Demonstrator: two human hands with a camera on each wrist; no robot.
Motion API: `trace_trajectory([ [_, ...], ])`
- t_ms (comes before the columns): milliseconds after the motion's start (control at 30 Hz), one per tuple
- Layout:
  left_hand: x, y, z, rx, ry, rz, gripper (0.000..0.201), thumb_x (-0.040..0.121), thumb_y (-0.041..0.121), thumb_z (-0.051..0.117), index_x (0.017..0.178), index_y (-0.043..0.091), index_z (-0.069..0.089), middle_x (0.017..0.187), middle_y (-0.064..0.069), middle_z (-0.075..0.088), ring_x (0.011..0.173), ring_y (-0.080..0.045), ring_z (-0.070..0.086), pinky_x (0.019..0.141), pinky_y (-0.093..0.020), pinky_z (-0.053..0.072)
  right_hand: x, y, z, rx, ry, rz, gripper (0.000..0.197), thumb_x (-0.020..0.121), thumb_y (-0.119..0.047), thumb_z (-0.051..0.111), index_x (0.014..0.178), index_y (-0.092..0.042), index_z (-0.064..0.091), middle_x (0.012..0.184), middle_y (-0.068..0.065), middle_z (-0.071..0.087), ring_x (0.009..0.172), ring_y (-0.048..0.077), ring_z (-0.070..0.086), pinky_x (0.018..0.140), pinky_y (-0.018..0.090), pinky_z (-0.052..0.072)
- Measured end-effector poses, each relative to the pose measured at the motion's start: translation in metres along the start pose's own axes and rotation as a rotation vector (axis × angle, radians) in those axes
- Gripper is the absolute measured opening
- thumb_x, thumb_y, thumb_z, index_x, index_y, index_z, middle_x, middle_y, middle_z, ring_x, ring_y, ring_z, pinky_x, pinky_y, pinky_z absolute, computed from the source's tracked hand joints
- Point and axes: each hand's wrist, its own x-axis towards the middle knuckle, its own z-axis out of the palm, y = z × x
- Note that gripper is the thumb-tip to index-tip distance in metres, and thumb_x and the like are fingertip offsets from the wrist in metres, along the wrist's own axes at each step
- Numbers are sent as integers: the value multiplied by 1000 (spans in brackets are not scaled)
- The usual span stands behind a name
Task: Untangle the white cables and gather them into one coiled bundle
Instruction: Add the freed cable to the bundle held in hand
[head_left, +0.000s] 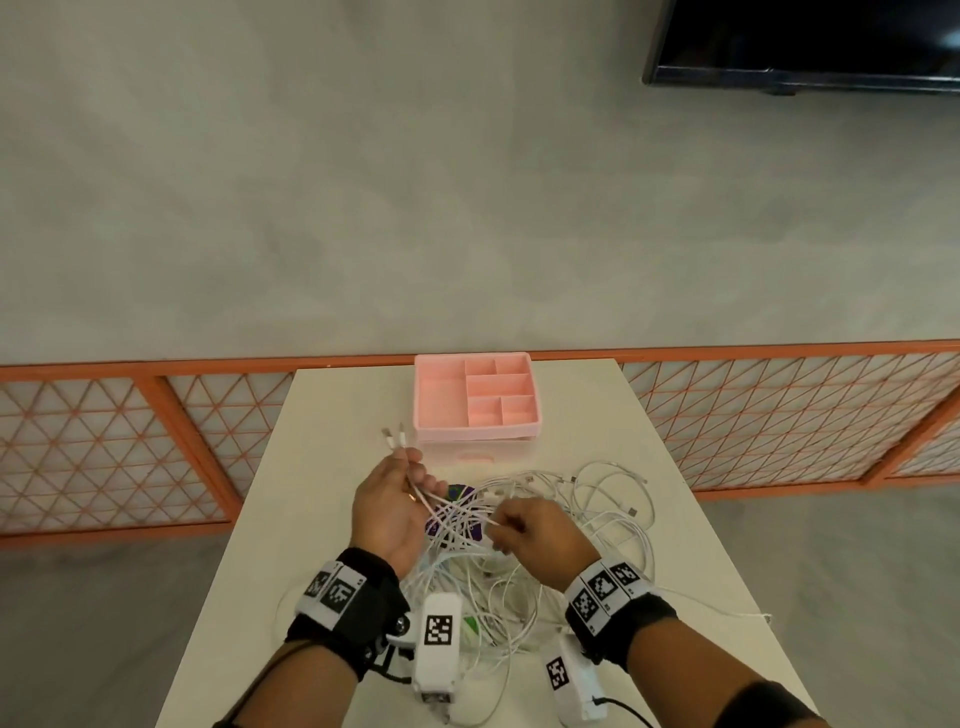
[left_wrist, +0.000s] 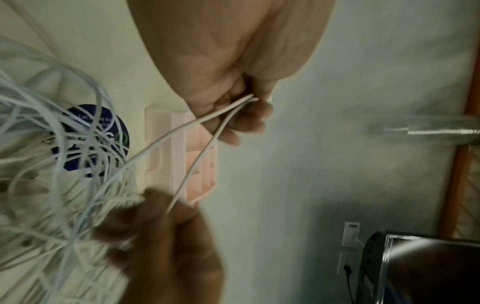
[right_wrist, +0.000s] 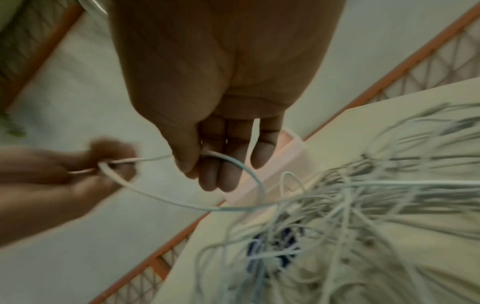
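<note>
A tangle of white cables (head_left: 545, 551) lies on the white table (head_left: 322, 467) in front of me. My left hand (head_left: 415, 473) is raised left of the pile and grips two cable strands (left_wrist: 187, 148). Their connector ends (head_left: 394, 435) stick up past its fingers. My right hand (head_left: 498, 526) hovers over the pile's middle and pinches one strand (right_wrist: 233, 162) between thumb and fingers. That strand runs across to the left hand (right_wrist: 109, 162). In the left wrist view the left hand (left_wrist: 241, 115) is sharp, while the right hand (left_wrist: 155, 222) is blurred.
A pink compartment tray (head_left: 475, 395) stands at the table's far edge, just beyond the left hand. A round blue sticker (left_wrist: 91, 139) lies under the cables. Loose cable loops (head_left: 623, 499) spread to the right. An orange lattice railing (head_left: 104, 441) borders the table.
</note>
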Motion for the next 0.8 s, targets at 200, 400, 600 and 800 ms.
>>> trace_trajectory([
  [200,16,48,-25,-40,-9,89,26,106,23,40,92,11,58,56,7,39,41,-4,30,38,-17,26,-17,82,-9,-226,-3,279,25,92,-32,62,68,-33,56,81,-7,53,76,14,56,72,26,43],
  [400,10,52,-20,197,-72,98,27,106,21,41,102,5,63,56,5,37,42,-6,28,39,-18,23,-15,64,-24,346,190,334,23,93,-11,63,71,-6,62,61,10,65,53,21,56,61,38,49],
  [600,-3,22,8,442,-158,193,24,104,17,47,97,3,65,67,-1,47,47,-9,29,43,-20,25,8,-19,-45,669,206,56,17,93,6,58,87,-3,71,76,22,68,64,26,65,63,33,56],
  [800,-9,3,25,497,-263,211,22,101,19,54,91,11,72,81,-11,58,50,-12,32,45,-23,30,5,-70,-51,850,12,-71,20,90,-11,58,93,4,72,79,22,68,67,28,64,66,31,54],
])
